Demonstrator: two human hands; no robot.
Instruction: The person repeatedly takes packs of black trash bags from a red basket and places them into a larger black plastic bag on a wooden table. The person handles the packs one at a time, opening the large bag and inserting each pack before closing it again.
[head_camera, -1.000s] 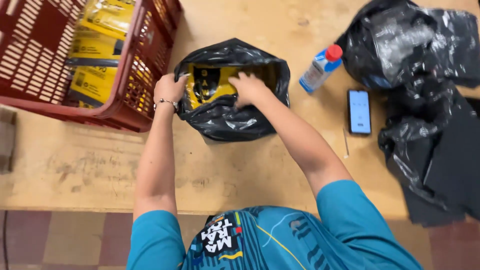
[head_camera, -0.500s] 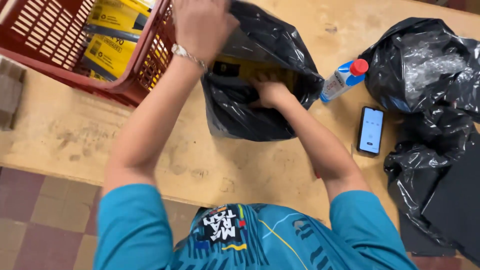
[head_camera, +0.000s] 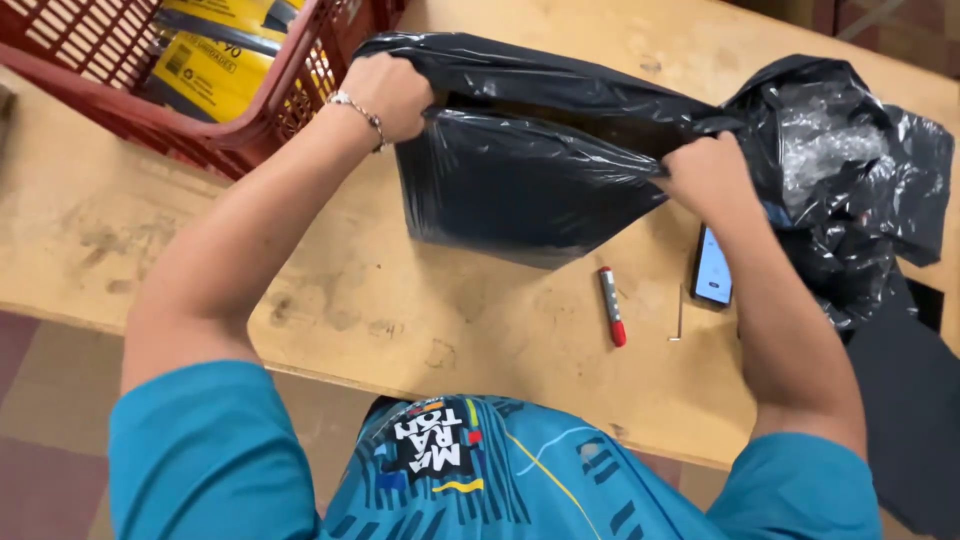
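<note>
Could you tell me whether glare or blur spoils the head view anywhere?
Head view: mostly sharp; soft sheen on the black bag gripped by the left hand and right hand; brighter glare on the crumpled bags; wide-angle bending at the table edges.

Both arms reach forward, spread apart. The left hand (head_camera: 385, 95) is a closed fist, a bracelet at its wrist, near the counter's far left corner. The right hand (head_camera: 710, 175) is also clenched, knuckles up, forearm angled inward from the right

bag (head_camera: 520, 180) on table (head_camera: 420, 310), basket (head_camera: 150, 110) left, marker (head_camera: 611, 305) and phone (head_camera: 712, 268) right
</note>
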